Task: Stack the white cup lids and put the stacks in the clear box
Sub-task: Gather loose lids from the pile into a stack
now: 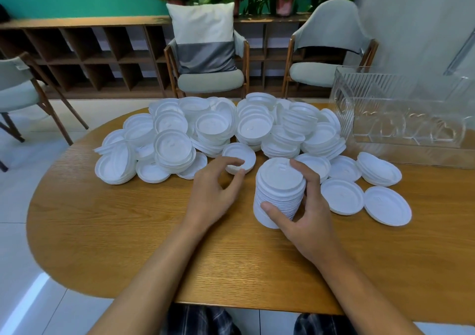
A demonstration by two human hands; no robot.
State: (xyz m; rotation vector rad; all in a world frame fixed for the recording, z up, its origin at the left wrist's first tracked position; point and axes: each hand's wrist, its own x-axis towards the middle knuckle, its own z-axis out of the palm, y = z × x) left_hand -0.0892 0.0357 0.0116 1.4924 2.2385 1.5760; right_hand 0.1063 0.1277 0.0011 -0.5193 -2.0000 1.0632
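Observation:
A tall stack of white lids [279, 193] stands on the wooden table [128, 231] in front of me. My right hand [308, 206] grips this stack, thumb low on its near side and fingers up its right side. My left hand [216, 188] pinches the near rim of a single lid [240, 156] lying just left of the stack. A big loose pile of white lids [205, 131] spreads across the far half of the table. The clear box [401, 113] sits at the far right, with no lids showing inside.
Several loose lids [359, 193] lie flat to the right of the stack. Three grey chairs [210, 77] stand beyond the table, one with a cushion. A wooden shelf unit and potted plants line the back wall.

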